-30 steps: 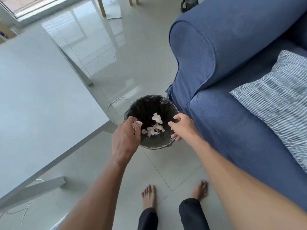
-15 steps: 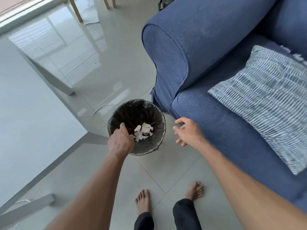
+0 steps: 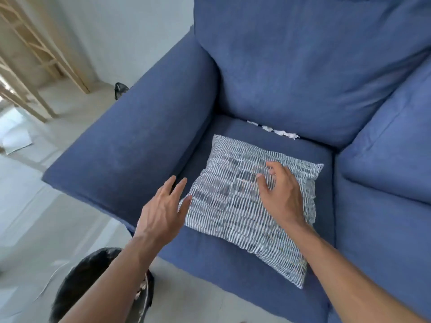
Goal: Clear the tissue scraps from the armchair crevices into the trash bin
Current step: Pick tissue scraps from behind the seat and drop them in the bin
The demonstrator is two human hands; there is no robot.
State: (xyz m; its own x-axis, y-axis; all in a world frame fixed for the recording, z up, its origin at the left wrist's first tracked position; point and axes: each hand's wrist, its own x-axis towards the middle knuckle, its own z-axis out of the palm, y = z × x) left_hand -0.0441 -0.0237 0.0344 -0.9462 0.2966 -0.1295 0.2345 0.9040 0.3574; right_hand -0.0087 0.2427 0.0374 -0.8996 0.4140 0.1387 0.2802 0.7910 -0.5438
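Observation:
White tissue scraps (image 3: 274, 131) poke out of the crevice between the seat and the back cushion of the blue armchair (image 3: 291, 66). A blue-and-white striped pillow (image 3: 233, 201) lies on the seat in front of them. My right hand (image 3: 279, 194) hovers over the pillow with its fingers apart and empty. My left hand (image 3: 163, 210) is open at the pillow's left edge, near the gap beside the left armrest. The black-lined trash bin (image 3: 77, 283) stands on the floor at the lower left, mostly hidden by my left forearm.
The left armrest (image 3: 130, 141) is broad and rounded. Wooden furniture legs (image 3: 44, 61) stand at the back left on the pale tiled floor. A white sheet of paper (image 3: 16, 141) lies on the floor at the far left. A dark object (image 3: 120, 88) sits behind the armrest.
My view has swung from the bin up to the armchair seat. Both hands have left the bin and moved over the pillow; the left hand has let go of its scrap.

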